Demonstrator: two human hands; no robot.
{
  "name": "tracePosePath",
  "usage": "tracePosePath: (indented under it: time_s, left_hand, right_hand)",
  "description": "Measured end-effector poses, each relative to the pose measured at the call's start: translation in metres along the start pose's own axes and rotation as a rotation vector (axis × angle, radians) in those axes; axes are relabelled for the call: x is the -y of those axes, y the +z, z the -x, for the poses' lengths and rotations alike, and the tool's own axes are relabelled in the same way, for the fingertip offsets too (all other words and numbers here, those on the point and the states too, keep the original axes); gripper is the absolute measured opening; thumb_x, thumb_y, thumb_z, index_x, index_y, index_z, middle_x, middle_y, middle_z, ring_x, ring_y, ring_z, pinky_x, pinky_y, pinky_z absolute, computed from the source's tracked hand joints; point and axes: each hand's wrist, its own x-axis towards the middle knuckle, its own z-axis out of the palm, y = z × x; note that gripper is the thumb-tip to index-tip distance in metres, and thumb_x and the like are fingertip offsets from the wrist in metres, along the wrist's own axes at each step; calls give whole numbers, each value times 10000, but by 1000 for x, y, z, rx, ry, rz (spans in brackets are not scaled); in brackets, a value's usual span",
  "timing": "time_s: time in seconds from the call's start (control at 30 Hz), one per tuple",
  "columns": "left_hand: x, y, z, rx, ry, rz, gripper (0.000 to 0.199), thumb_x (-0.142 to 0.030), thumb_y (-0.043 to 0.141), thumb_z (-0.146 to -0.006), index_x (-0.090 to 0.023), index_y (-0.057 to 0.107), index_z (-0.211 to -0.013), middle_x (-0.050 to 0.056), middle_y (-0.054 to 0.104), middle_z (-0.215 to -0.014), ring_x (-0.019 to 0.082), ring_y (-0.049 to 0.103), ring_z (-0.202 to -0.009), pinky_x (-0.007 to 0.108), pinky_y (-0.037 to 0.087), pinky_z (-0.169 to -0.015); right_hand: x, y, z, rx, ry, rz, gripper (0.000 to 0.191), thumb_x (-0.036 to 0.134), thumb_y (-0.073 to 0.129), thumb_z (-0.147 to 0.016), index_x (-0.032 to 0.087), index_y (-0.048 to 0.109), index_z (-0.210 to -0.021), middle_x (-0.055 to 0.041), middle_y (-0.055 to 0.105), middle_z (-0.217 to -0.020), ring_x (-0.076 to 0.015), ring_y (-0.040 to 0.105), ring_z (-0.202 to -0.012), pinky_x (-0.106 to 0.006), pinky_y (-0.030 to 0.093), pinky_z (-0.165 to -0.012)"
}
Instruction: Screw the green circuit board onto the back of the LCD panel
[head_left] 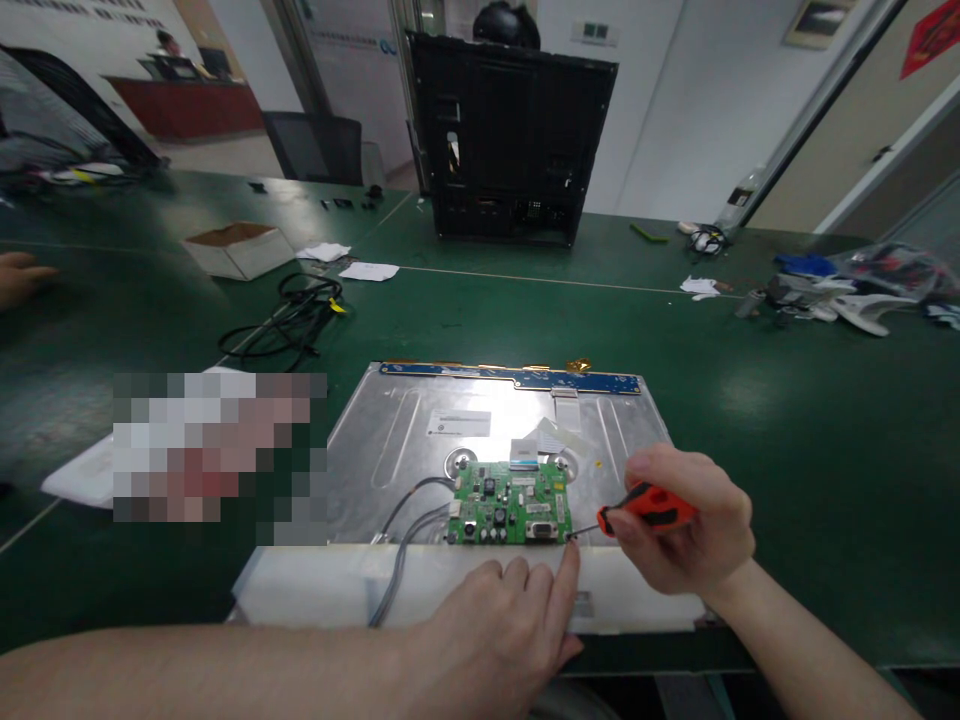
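A silver metal LCD panel (pixel 367 440) lies back side up on the green table, with a green circuit board (pixel 499 510) on it. My right hand (pixel 694 525) is closed around a red-and-black screwdriver (pixel 660 508). Its thin shaft slants left, and the tip is at the board's lower right corner. There, my left hand (pixel 502 625) rests its extended index fingertip beside the screwdriver tip, holding nothing visible. Whether a screw sits under the tip is too small to tell. Grey cables (pixel 409 545) run from the board's left side over the panel's white lower edge (pixel 315 580).
A black monitor housing (pixel 517 140) stands upright at the back. To the left are an open white box (pixel 238 250), coiled black cable (pixel 289 315) and a blurred-out patch. Plastic bags and parts (pixel 847 285) lie at the right. Another person's hand (pixel 22 280) rests at the left edge.
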Motion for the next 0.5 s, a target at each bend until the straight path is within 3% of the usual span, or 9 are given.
tracePosePath:
  time_s: [0.17,0.27,0.37,0.5]
  left_hand:
    - [0,-2,0,4,-2,-4,632,-415,443,-974,56,361,-1387,115,652,-837,210,599,-637,307,438,-483]
    - [0,-1,0,4,-4,-17,635,-422,437,-976,54,363,-1390,114,651,-826,208,597,-637,302,436,-491]
    - [-1,2,0,-7,-6,-25,630,-420,426,-980,51,364,-1392,113,648,-822,206,595,-634,301,432,-493]
    - [-2,4,1,-5,-9,-32,637,-426,426,-978,49,360,-1398,118,648,-828,209,599,-636,303,432,-491]
  right_hand:
    - [1,-2,8,-3,56,-88,411,181,460,-848,124,511,-1252,-67,651,-884,-184,638,-725,-312,525,-534]
    - [2,-4,12,-5,93,-107,483,139,436,-825,137,499,-1304,-91,654,-1035,-196,646,-851,-334,552,-617]
    - [2,-4,10,11,99,-94,503,110,456,-796,140,499,-1296,-71,645,-980,-174,635,-781,-316,542,-589]
    - [0,-2,4,-31,4,-42,440,82,498,-781,112,519,-1220,-19,600,-773,-142,576,-591,-276,472,-459]
